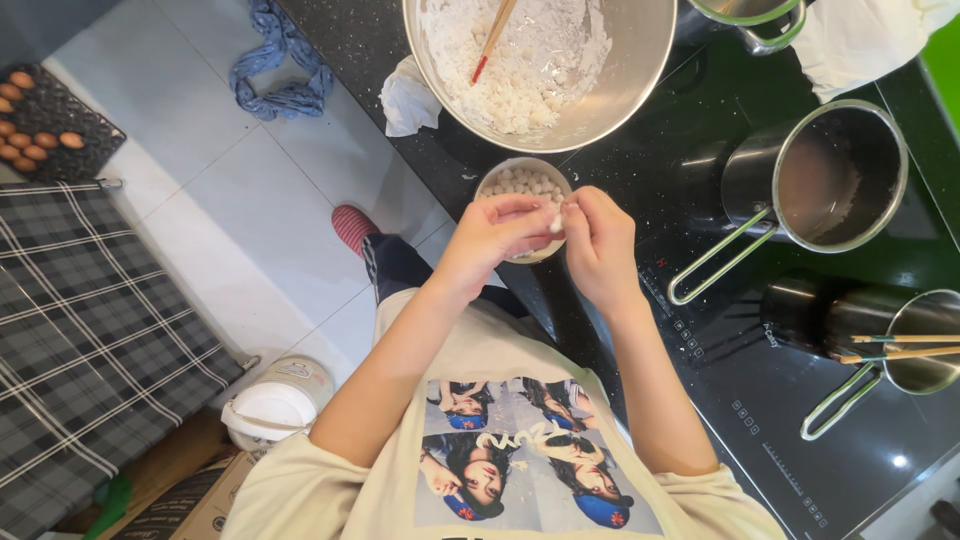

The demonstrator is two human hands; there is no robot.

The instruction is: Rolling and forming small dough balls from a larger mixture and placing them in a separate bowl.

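Black speckled counter (640,170) carries one large steel bowl (640,70) of white flour and one small bowl (523,185) of white dough balls; left hand (490,240) and right hand (597,245) pinch a small white dough piece (555,223) above it.

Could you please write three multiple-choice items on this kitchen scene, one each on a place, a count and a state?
1. Where does the small bowl of white balls sit?
A. on the floor tiles
B. on the dark counter, just below the big metal bowl
C. inside a pot

2. How many long-handled steel pots stand on the cooktop?
A. two
B. four
C. none

3. What are the left hand and right hand doing?
A. resting flat on the counter
B. gripping chopsticks
C. pinching a small white piece between their fingers

Answers: 1 B, the bowl lies on the counter under the big bowl's rim; 2 A, one pot stands above another; 3 C, both hands meet on the piece over the small bowl.
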